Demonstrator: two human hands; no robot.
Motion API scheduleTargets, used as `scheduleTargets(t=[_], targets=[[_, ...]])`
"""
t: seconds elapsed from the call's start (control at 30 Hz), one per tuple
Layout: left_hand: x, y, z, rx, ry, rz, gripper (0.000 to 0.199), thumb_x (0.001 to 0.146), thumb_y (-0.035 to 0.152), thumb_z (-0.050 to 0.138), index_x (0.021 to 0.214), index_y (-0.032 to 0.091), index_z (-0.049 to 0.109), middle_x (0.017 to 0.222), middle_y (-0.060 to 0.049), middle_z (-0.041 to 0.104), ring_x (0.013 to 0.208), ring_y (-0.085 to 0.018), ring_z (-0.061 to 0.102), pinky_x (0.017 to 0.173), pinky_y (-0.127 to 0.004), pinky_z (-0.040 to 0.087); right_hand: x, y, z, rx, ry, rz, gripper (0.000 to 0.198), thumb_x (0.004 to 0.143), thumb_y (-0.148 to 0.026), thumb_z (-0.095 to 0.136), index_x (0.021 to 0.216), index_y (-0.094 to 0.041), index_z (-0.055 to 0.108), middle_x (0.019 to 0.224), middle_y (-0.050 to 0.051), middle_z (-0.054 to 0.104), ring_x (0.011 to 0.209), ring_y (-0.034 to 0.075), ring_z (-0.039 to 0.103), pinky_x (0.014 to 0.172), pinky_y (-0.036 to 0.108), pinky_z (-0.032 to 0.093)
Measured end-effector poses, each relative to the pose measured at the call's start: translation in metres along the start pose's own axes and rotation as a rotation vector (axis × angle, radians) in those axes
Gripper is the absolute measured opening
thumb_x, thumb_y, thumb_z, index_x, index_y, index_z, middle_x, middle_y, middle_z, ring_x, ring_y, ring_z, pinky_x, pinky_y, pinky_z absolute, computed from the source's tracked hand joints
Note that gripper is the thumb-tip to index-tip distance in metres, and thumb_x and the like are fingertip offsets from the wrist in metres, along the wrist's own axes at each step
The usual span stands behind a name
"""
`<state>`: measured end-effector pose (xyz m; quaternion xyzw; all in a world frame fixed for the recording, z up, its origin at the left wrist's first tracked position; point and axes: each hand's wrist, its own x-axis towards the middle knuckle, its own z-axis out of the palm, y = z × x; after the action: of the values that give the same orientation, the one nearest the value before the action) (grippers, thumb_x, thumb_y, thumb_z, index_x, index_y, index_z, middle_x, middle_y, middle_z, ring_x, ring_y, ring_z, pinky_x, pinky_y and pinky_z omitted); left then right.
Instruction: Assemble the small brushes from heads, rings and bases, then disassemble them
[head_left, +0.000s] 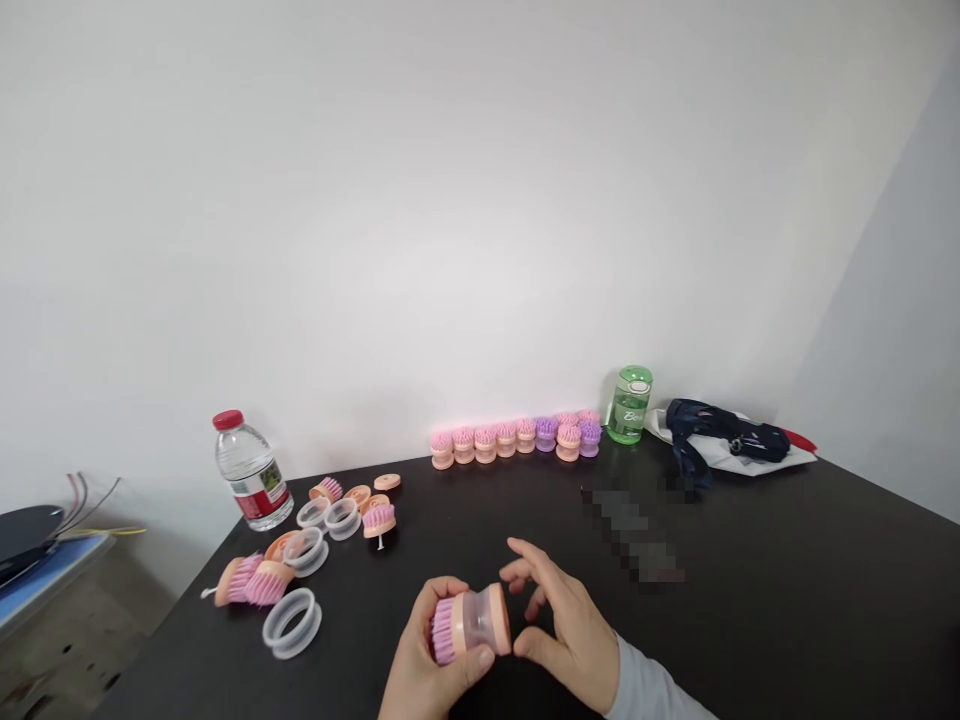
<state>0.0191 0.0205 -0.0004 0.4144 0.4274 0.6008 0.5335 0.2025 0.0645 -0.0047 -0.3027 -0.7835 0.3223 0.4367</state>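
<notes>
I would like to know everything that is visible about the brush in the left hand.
The brush has pink bristles at one end, a peach ring, a translucent, plastic-looking waist and a peach cap at the other end, all joined. It is held sideways over the black table, bristles toward picture left. The left hand grips it; the right hand is beside the cap, contact unclear.

Soft, diffuse brightness on wall (pixel 480 220)
</notes>
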Motion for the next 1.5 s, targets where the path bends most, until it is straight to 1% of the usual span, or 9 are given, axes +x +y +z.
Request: scheduleTargets(t=[0.1,0.3,0.47,0.63,0.8,0.93,1.17,1.37,1.5], targets=[[0.002,-0.004,-0.003,0.062,0.059,0.027,0.059,0.048,0.036,0.091,0.097,0.022,0.060,0.077,0.001,0.065,0.066,-0.014,0.053,0.063,-0.025,0.039,0.002,-0.004,0.001,-0.087,-0.031,-0.066,0.076,0.074,-0.052,0.076,0.137,-0.023,0.046,0.128,0.013,0.058,0.105,0.027,0.059,0.079,0.036,0.057],[0.001,-0.002,0.001,0.038,0.082,-0.008,0.062,0.048,0.036,0.091,0.099,0.022,0.059,0.079,-0.001,0.066,0.069,-0.018,0.058,0.066,-0.029,0.044,0.002,-0.004,0.008,0.017,-0.062,0.087,0.050,0.079,-0.042,0.073,0.121,-0.022,0.055,0.091,0.003,0.069,0.078,0.020,0.066,0.072,0.033,0.057],[0.001,-0.001,0.002,0.075,0.152,0.031,0.066,0.045,0.032,0.091,0.101,0.023,0.058,0.087,-0.001,0.066,0.073,-0.019,0.058,0.067,-0.028,0.044,0.002,-0.005,0.007,0.020,-0.070,0.039,0.066,0.072,-0.046,0.078,0.129,-0.023,0.052,0.124,0.011,0.059,0.099,0.025,0.063,0.078,0.035,0.057],[0.000,-0.002,0.001,0.191,0.153,0.103,0.059,0.046,0.029,0.089,0.096,0.022,0.060,0.079,0.001,0.064,0.068,-0.019,0.056,0.066,-0.029,0.043,0.003,-0.009,0.008,-0.061,-0.102,0.126,0.053,0.064,-0.021,0.083,0.112,-0.022,0.061,0.103,0.005,0.066,0.089,0.024,0.065,0.078,0.035,0.054],[-0.002,0.003,0.004,0.432,0.216,0.239,0.062,0.043,0.012,0.085,0.099,0.024,0.062,0.093,-0.001,0.066,0.089,-0.028,0.061,0.084,-0.035,0.045,0.000,-0.004,0.016,-0.062,-0.162,0.172,0.060,0.063,-0.012,0.076,0.119,-0.024,0.057,0.112,0.006,0.066,0.103,0.028,0.062,0.090,0.042,0.051],[0.001,0.004,-0.003,0.596,0.128,0.241,0.060,0.049,0.013,0.084,0.105,0.022,0.064,0.107,-0.008,0.068,0.103,-0.034,0.061,0.093,-0.041,0.043,-0.002,-0.008,0.015,-0.085,-0.132,0.064,0.077,0.063,-0.016,0.079,0.133,-0.022,0.048,0.132,0.013,0.055,0.123,0.033,0.049,0.102,0.049,0.044],[0.019,-0.018,-0.024,0.733,-0.012,0.266,0.053,0.060,0.019,0.077,0.110,0.022,0.061,0.107,-0.010,0.068,0.102,-0.033,0.063,0.090,-0.045,0.049,0.007,-0.003,0.016,-0.079,-0.055,-0.068,0.087,0.060,-0.036,0.085,0.136,-0.019,0.046,0.131,0.014,0.055,0.115,0.031,0.053,0.091,0.043,0.052],[0.019,-0.032,-0.026,0.753,-0.124,0.315,0.061,0.059,0.009,0.064,0.117,0.023,0.053,0.112,-0.008,0.065,0.099,-0.027,0.064,0.081,-0.039,0.055,0.015,-0.003,0.020,-0.182,-0.133,-0.050,0.052,0.067,-0.014,0.074,0.116,-0.023,0.061,0.113,0.006,0.062,0.103,0.022,0.058,0.092,0.033,0.049],[0.023,-0.034,-0.031,0.786,-0.105,0.277,0.071,0.056,0.009,0.062,0.125,0.022,0.050,0.117,-0.011,0.060,0.103,-0.027,0.062,0.077,-0.036,0.058,0.038,0.008,-0.002,-0.356,-0.062,0.021,0.050,0.067,-0.012,0.069,0.116,-0.020,0.058,0.109,0.005,0.062,0.100,0.021,0.060,0.091,0.031,0.049]])
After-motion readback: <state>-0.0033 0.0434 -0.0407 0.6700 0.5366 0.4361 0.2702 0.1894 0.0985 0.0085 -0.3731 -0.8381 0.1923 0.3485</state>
